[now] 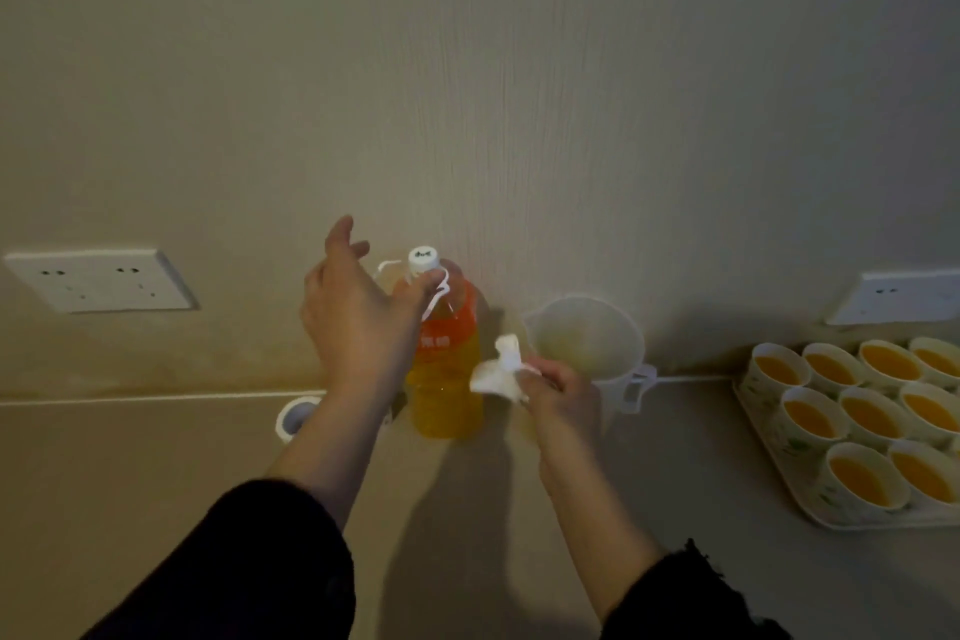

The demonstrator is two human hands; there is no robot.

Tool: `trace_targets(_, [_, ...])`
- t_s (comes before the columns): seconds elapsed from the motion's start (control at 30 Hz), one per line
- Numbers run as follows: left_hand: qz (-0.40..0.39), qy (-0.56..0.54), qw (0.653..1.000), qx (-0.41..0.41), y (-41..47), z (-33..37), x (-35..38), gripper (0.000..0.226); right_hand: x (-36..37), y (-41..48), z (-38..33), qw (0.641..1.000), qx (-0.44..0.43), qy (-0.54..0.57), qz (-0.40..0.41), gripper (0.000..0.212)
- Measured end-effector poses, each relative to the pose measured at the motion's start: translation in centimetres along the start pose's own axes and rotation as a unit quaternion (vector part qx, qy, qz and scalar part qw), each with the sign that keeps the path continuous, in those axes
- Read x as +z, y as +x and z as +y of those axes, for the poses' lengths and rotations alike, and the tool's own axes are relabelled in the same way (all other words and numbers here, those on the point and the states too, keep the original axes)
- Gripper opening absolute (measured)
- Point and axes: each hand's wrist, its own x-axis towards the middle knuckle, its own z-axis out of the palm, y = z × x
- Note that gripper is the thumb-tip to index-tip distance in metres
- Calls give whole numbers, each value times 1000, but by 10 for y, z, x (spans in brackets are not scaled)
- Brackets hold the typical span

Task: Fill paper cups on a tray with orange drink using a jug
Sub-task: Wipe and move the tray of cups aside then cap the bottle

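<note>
Jug [587, 346] behind right hand [560, 389] pinching tissue [496, 375].

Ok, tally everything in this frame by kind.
White paper cups holding orange drink: 9 in view
White tray: 1
Clear plastic bottle of orange drink: 1
Translucent plastic jug: 1
White tape roll: 1
Crumpled white tissue: 1
White wall sockets: 2
Total: 16

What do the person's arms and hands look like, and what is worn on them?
The left sleeve and the right sleeve are black and end partway up the forearms. The right cuff has a ragged, frayed-looking edge. The left hand and the right hand are bare: no gloves, and no ring, watch or bracelet is visible.
</note>
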Motion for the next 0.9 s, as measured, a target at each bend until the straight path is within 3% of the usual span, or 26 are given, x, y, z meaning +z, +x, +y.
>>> trace_targets(0.2, [-117,21,993,10,32,9,24,98,46,25,-39,988,-146,29,39,17])
trace_targets(0.37, [-148,-18,988,32,45,-5,28,94,70,52,-62,962,-247,-110,-48,27])
trace_targets(0.5, [-162,-38,986,31,53,-14,25,93,79,60,-66,931,-236,-222,-167,30])
trace_targets(0.67, [-176,-35,983,26,60,-21,25,94,77,63,-71,920,-207,-242,-228,32])
trace_targets(0.9, [-177,-13,983,44,60,-21,29,87,76,65,-61,937,-221,-234,-136,20])
